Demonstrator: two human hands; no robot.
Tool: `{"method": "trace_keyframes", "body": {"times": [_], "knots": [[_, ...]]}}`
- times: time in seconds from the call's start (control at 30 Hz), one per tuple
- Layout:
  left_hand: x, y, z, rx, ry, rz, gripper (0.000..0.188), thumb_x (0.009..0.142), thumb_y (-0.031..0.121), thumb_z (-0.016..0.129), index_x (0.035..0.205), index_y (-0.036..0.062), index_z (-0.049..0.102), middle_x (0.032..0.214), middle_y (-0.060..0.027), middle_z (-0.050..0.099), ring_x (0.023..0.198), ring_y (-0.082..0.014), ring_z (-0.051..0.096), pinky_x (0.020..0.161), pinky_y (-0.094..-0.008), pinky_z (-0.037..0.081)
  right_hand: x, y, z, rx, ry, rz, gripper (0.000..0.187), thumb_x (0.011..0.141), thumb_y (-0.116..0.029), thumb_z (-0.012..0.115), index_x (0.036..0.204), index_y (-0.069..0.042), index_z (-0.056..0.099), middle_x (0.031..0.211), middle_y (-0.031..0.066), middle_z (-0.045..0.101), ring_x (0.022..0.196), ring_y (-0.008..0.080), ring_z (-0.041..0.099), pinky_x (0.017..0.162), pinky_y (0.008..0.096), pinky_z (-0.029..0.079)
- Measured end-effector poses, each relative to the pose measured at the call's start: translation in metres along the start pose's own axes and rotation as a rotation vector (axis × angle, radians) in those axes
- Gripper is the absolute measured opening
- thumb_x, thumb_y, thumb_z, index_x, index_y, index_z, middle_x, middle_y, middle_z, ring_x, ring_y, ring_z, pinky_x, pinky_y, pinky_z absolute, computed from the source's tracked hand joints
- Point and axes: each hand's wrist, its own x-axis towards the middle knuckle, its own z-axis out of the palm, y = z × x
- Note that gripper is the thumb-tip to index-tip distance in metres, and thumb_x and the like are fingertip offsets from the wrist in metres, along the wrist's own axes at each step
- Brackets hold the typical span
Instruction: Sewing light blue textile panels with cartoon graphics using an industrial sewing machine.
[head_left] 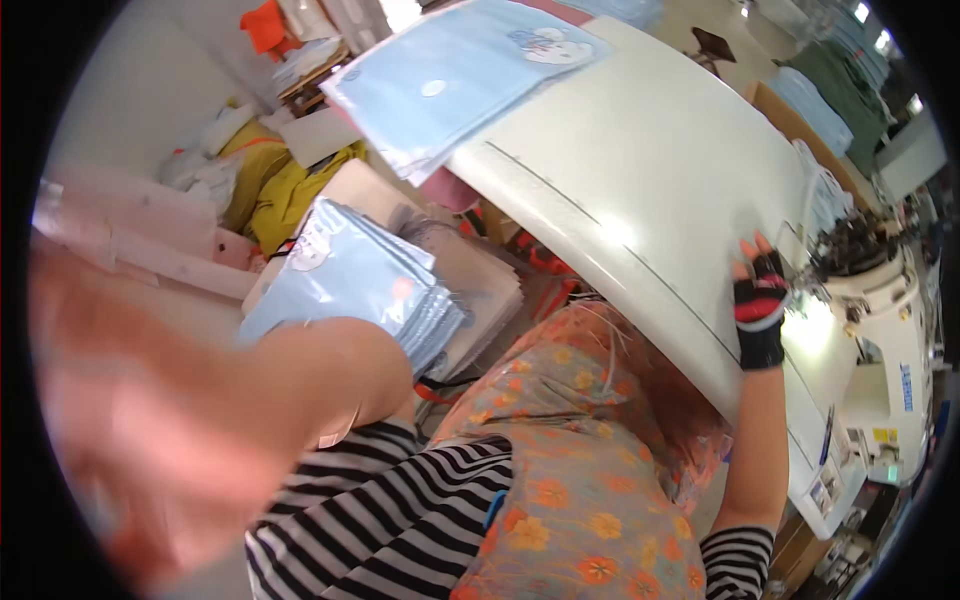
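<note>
My right hand point(762, 308), in a black, red and white fingerless glove, rests on the white table point(640, 160) beside a sewing machine's needle area. Its fingers are stretched out and nothing shows in them. My left hand point(150, 430) is raised close to the camera at the left, badly smeared by motion, so its fingers cannot be made out. On the table's far left part lies a light blue piece in a shiny clear covering point(440, 95), with a white cartoon print. Below it, left of the table, sits a stack of similar light blue pieces point(360, 275).
The white sewing machine point(885, 310) stands along the table's right side, its lamp lit. A pen point(827, 435) lies near its base. Yellow cloth point(285, 195) is heaped at the left. My floral apron point(570, 470) hangs against the table's near edge.
</note>
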Motion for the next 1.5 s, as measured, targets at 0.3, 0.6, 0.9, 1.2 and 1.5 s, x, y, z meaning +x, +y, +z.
{"method": "trace_keyframes", "body": {"times": [0.3, 0.6, 0.9, 1.2, 1.5], "knots": [[-0.087, -0.213, -0.081, 1.265, -0.796, -0.284, 0.051, 0.079, 0.032, 0.074, 0.118, 0.0017, 0.063, 0.122, -0.0180, 0.062, 0.113, -0.0356, 0.058, 0.098, -0.0412, 0.047, -0.014, -0.021, -0.009, -0.075, -0.064, 0.111, 0.029, 0.082, 0.006, 0.059, 0.109, -0.003, 0.066, 0.133, 0.0136, 0.057, 0.121, 0.0299, 0.055, 0.097, 0.0377, 0.048], [-0.086, -0.223, -0.070, 1.408, -1.215, -0.425, 0.027, 0.081, 0.021, 0.059, 0.099, 0.0021, 0.065, 0.106, -0.0178, 0.066, 0.090, -0.0354, 0.065, 0.079, -0.0448, 0.053, -0.018, -0.023, -0.010, -0.118, -0.049, 0.119, 0.026, 0.082, 0.002, 0.060, 0.106, -0.004, 0.067, 0.131, 0.0136, 0.058, 0.117, 0.0306, 0.058, 0.093, 0.0380, 0.051], [-0.068, -0.229, -0.060, 1.427, -1.261, -0.433, 0.025, 0.087, 0.020, 0.049, 0.081, 0.0030, 0.067, 0.080, -0.0182, 0.068, 0.079, -0.0365, 0.067, 0.070, -0.0463, 0.054, -0.018, -0.021, -0.011, -0.073, -0.059, 0.103, 0.025, 0.082, 0.004, 0.059, 0.103, -0.004, 0.068, 0.128, 0.0140, 0.060, 0.115, 0.0301, 0.058, 0.097, 0.0391, 0.048], [-0.058, -0.238, -0.066, 1.351, -1.323, -0.482, 0.023, 0.088, 0.018, 0.051, 0.087, 0.0043, 0.069, 0.088, -0.0192, 0.069, 0.085, -0.0372, 0.067, 0.077, -0.0459, 0.053, -0.018, -0.024, -0.011, -0.008, -0.064, 0.122, 0.026, 0.080, 0.005, 0.060, 0.103, -0.004, 0.068, 0.125, 0.0148, 0.061, 0.116, 0.0307, 0.058, 0.097, 0.0394, 0.048], [-0.033, -0.259, -0.074, 1.280, -1.370, -0.440, 0.019, 0.082, 0.010, 0.054, 0.094, 0.0062, 0.069, 0.095, -0.0165, 0.070, 0.092, -0.0365, 0.066, 0.080, -0.0440, 0.052, -0.015, -0.029, -0.012, -0.009, -0.032, 0.051, 0.022, 0.082, 0.000, 0.063, 0.102, -0.005, 0.069, 0.120, 0.0134, 0.063, 0.109, 0.0287, 0.061, 0.089, 0.0364, 0.053]]}}
